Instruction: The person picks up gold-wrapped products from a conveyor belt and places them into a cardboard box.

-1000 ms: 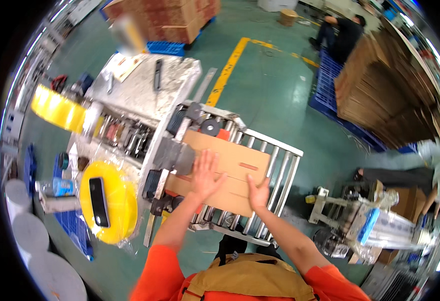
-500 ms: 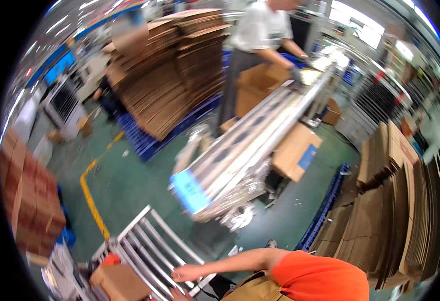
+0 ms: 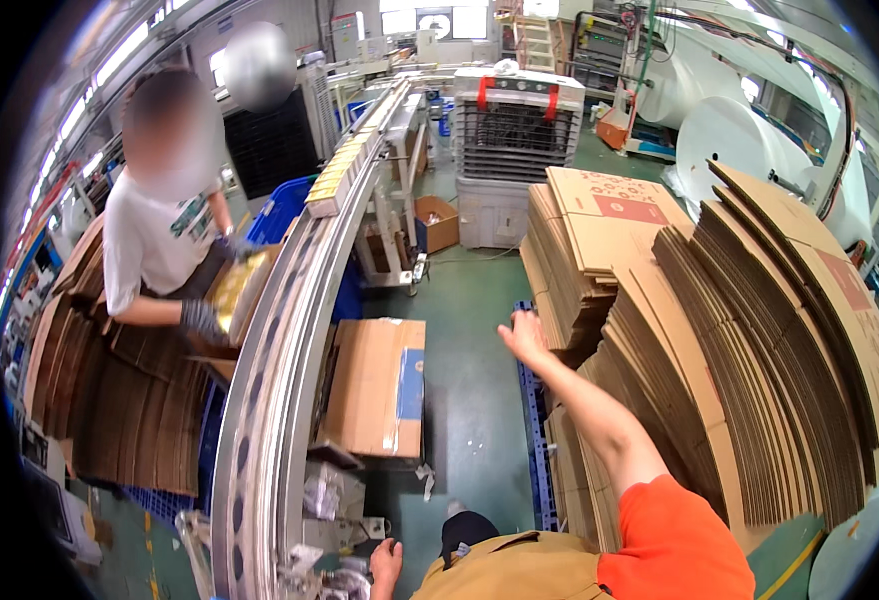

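A: Nearest thing we see?

B: Tan apron [image 3: 519,575], then an orange sleeve [image 3: 674,545]. The left hand [image 3: 386,568] sits at the lower edge, fingers bent, nothing seen in it. How far it is closed, we cannot tell.

A: Beside it?

B: The conveyor [image 3: 294,300], its near end just to the left.

A: The right hand [image 3: 524,336]?

B: Farther out, arm extended, well apart from the left. Fingers loosely curled, nothing seen in them; open or closed, we cannot tell.

A: Where do we put the cardboard [image 3: 704,385]?

B: Flat-folded, in stacks, right of that hand. The hand is just beside the nearest edge; contact unclear to us. Blue pallet [image 3: 539,455] along the stacks' left foot.

A: Farther?

B: A carton [image 3: 367,385] with a blue panel, between conveyor and pallet. Across the conveyor, a co-worker [image 3: 154,245] in white, grey gloves [image 3: 199,318] at a box of yellow packs [image 3: 229,290].

A: Farthest?

B: We note a pale cooler [image 3: 504,130] with red straps, and big white rolls [image 3: 724,140] to its right.
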A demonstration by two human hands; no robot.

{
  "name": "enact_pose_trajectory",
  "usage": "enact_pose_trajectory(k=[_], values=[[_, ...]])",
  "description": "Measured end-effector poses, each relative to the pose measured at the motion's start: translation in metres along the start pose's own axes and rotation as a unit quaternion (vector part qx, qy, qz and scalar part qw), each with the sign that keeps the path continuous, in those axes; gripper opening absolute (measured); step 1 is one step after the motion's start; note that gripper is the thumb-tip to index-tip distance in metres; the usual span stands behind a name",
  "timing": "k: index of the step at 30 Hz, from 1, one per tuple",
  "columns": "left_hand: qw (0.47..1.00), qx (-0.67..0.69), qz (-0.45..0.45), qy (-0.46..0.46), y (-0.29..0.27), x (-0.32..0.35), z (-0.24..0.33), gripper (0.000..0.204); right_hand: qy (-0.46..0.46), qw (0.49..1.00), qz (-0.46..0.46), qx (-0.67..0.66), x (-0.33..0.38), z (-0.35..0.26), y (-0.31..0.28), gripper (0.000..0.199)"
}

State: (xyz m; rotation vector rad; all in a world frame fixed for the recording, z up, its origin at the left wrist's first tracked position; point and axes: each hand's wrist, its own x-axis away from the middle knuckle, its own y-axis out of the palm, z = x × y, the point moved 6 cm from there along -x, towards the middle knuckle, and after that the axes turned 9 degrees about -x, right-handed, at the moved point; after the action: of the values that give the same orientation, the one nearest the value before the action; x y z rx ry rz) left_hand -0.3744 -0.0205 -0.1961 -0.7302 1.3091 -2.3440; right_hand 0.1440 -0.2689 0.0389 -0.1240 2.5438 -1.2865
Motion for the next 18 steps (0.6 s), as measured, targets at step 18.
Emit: enact_pose_trajectory(k=[18], values=[[0.989,-0.02,-0.131,0.06,-0.045,-0.383,0.166,0.046,0.372,0.892,-0.014,0.257,-0.311,0.208,-0.086,0.097]])
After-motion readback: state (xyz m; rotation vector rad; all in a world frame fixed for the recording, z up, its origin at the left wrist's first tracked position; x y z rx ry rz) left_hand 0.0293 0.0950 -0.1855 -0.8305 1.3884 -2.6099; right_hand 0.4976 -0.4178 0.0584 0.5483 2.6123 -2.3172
